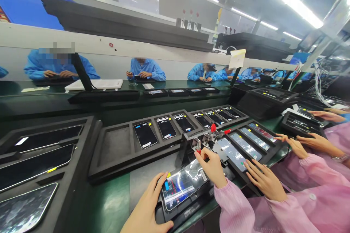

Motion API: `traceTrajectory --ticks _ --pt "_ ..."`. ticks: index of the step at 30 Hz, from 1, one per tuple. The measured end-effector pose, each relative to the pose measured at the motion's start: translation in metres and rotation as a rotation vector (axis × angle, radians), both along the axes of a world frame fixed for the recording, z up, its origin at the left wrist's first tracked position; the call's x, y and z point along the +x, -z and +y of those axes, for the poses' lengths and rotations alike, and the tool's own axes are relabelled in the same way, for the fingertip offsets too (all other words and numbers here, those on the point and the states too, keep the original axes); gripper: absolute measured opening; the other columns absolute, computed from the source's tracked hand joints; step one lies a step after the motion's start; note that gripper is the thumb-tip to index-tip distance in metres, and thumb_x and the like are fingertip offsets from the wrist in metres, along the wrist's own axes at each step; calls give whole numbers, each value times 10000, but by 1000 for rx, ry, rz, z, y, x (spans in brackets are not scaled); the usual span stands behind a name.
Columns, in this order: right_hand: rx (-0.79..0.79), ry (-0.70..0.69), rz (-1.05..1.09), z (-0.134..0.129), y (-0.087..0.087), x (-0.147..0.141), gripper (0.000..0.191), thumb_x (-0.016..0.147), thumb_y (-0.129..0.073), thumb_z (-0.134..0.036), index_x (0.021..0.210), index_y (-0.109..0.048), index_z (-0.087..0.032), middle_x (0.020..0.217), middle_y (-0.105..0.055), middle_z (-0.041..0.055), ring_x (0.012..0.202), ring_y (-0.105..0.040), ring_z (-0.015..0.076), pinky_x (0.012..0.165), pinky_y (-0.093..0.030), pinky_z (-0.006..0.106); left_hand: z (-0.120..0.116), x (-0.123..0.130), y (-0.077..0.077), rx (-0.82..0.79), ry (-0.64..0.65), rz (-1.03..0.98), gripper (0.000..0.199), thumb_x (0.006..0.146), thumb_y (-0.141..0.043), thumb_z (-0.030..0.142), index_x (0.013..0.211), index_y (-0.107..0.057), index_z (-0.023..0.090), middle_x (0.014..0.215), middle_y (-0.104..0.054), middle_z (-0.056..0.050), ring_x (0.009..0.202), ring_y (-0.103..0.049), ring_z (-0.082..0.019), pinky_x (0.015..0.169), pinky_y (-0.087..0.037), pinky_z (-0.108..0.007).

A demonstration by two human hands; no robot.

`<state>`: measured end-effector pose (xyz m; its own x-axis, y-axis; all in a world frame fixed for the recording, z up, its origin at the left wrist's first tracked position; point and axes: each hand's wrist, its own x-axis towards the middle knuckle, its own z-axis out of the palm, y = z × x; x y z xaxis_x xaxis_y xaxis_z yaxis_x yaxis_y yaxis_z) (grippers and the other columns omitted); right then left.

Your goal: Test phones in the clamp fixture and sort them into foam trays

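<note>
A phone (184,184) with a lit, reflective screen and yellow and blue tabs lies in a black fixture (191,207) at the bench's front. My left hand (149,202) grips the fixture's left end, fingers by the phone's upper left corner and thumb at the near side. My right hand (212,165) is closed at the red-tipped handle (198,151) of a metal toggle clamp (196,143), just above the phone's right end. The fingers partly hide that handle. Beside it stand more toggle clamps with red handles (213,127).
Behind is a long black foam tray (109,160) holding several phones. Another tray (91,131) with phones stands at left. On the right, a co-worker's hand (264,180) in a pink sleeve touches a tray of phones. People in blue (146,69) sit across the bench.
</note>
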<state>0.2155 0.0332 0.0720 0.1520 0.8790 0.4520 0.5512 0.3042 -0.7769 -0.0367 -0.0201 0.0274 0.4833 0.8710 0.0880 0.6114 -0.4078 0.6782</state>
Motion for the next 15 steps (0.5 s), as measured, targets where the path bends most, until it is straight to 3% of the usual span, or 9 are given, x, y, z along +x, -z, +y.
traceTrajectory --ticks 3,6,8,11,15 --pt "80 15 163 -11 -12 7 443 792 -566 -350 558 -216 -214 491 -315 -78 452 -342 61 476 -328 213 3 -2 0 22 12 4 1048 551 -684 194 1408 -91 306 1474 -209 -53 1322 -262 -294 1083 -263 -429" --pt "270 52 193 -20 -41 16 378 807 -555 -321 563 -287 -213 504 -387 -57 476 -396 78 499 -365 233 8 0 1 56 35 51 1053 547 -731 275 1404 -119 318 1457 -273 -52 1315 -277 -296 1093 -216 -473" --pt "357 118 114 -19 -64 22 248 820 -541 -301 625 -425 -200 595 -488 -17 572 -474 105 566 -414 258 11 6 -1 84 53 81 1048 566 -739 356 1406 -111 321 1451 -297 -58 1315 -280 -297 1095 -158 -523" --pt "363 166 -63 -6 -87 28 119 833 -522 -293 863 -572 -189 888 -589 55 816 -553 156 651 -466 284 15 20 -3 100 57 112 1056 581 -732 444 1412 -95 313 1450 -300 -80 1322 -267 -301 1079 -125 -571" --pt "290 80 -250 10 -89 33 224 857 -481 -300 1040 -583 -220 1109 -553 70 1019 -531 191 733 -496 313 21 36 -4 97 65 119 1053 572 -726 520 1410 -130 297 1436 -321 -106 1317 -274 -311 1064 -139 -593"
